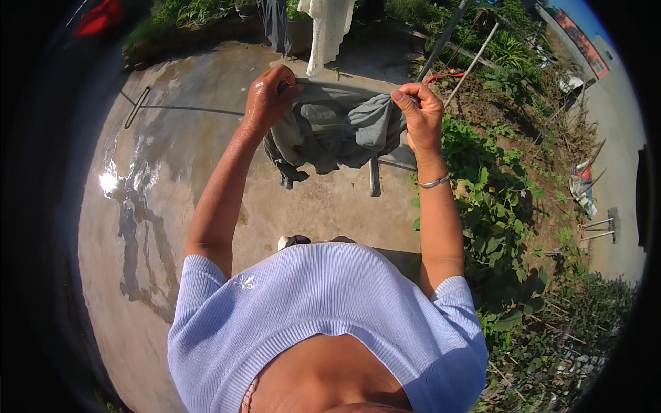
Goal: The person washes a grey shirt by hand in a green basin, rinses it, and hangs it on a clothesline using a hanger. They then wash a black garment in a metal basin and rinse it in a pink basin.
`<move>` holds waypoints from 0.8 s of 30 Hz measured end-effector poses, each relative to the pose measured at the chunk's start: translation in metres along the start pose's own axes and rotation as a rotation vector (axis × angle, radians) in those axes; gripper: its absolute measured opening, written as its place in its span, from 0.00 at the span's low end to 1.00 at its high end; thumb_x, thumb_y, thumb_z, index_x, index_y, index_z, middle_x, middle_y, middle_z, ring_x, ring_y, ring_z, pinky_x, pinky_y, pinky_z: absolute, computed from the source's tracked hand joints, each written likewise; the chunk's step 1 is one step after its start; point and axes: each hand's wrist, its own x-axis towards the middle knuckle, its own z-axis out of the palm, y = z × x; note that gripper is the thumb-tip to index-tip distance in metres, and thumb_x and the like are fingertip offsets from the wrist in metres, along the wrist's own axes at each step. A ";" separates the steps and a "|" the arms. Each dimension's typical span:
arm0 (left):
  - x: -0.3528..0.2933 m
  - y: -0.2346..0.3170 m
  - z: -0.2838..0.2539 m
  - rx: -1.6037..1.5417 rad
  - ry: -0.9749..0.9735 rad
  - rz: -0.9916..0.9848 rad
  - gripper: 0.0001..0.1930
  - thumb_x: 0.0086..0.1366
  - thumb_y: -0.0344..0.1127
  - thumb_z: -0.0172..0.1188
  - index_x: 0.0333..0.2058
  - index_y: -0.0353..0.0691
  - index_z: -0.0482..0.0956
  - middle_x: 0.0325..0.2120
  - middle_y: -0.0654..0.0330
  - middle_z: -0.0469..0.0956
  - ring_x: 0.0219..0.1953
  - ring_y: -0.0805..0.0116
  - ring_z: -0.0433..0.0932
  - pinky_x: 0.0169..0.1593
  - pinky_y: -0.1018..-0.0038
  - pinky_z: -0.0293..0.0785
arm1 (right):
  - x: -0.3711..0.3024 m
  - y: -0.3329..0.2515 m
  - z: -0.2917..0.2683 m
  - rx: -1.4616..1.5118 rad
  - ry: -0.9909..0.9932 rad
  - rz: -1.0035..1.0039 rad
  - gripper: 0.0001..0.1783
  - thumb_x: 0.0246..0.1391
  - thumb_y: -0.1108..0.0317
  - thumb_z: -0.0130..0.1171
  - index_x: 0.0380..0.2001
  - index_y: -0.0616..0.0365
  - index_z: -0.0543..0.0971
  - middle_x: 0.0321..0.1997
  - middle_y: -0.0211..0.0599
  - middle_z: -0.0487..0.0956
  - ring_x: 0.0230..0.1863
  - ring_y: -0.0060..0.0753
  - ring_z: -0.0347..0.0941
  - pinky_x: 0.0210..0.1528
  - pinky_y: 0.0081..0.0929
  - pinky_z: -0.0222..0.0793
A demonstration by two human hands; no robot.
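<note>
A wet-looking grey-green garment [330, 127] hangs stretched between my two raised hands, its lower part falling in crumpled folds. My left hand [270, 96] is closed around its upper left corner. At the upper right corner my right hand [421, 113] grips bunched fabric, thumb on top. The garment's exact kind is hard to make out. Just beyond it hang a white lacy cloth [326, 31] and a dark grey garment [275, 26].
Wet concrete [172, 179] lies under and left of me, with water streaks shining. Leafy plants [482, 199] grow along the right. Poles [471, 65] lean at the upper right, near a red hose-like strip [441, 76]. A metal rack [597, 229] stands far right.
</note>
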 end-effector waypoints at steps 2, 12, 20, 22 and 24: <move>-0.011 -0.014 0.007 0.095 0.035 -0.049 0.10 0.51 0.34 0.65 0.28 0.40 0.72 0.31 0.57 0.73 0.31 0.57 0.74 0.34 0.66 0.70 | 0.010 -0.005 0.015 -0.116 -0.013 -0.033 0.08 0.48 0.70 0.67 0.25 0.60 0.78 0.21 0.17 0.70 0.22 0.08 0.58 0.24 0.11 0.54; -0.130 -0.002 0.102 -1.173 -0.400 -0.736 0.24 0.68 0.57 0.46 0.37 0.39 0.73 0.34 0.63 0.73 0.37 0.72 0.73 0.45 0.72 0.70 | 0.003 0.017 0.086 -0.434 -0.204 0.013 0.08 0.43 0.73 0.66 0.22 0.63 0.76 0.20 0.32 0.76 0.24 0.18 0.70 0.28 0.20 0.66; -0.083 -0.006 0.087 -1.480 -0.573 -0.929 0.16 0.64 0.47 0.57 0.42 0.41 0.74 0.35 0.63 0.77 0.35 0.73 0.77 0.40 0.71 0.78 | 0.006 0.014 0.057 -0.762 -0.155 -0.131 0.10 0.43 0.72 0.67 0.20 0.62 0.75 0.20 0.31 0.76 0.21 0.20 0.69 0.26 0.21 0.65; -0.078 -0.025 0.089 -1.343 -0.552 -0.853 0.12 0.63 0.45 0.59 0.36 0.43 0.74 0.29 0.66 0.77 0.31 0.75 0.77 0.36 0.73 0.78 | 0.006 0.021 0.043 -0.760 -0.149 -0.032 0.11 0.42 0.70 0.67 0.19 0.61 0.74 0.19 0.35 0.76 0.20 0.28 0.72 0.24 0.26 0.65; -0.059 -0.022 0.070 -1.156 -0.207 -0.760 0.10 0.62 0.40 0.61 0.26 0.47 0.71 0.19 0.73 0.70 0.19 0.83 0.65 0.22 0.83 0.62 | 0.002 0.035 0.013 -0.754 -0.208 0.069 0.12 0.43 0.67 0.68 0.18 0.60 0.75 0.17 0.35 0.76 0.19 0.29 0.73 0.24 0.26 0.66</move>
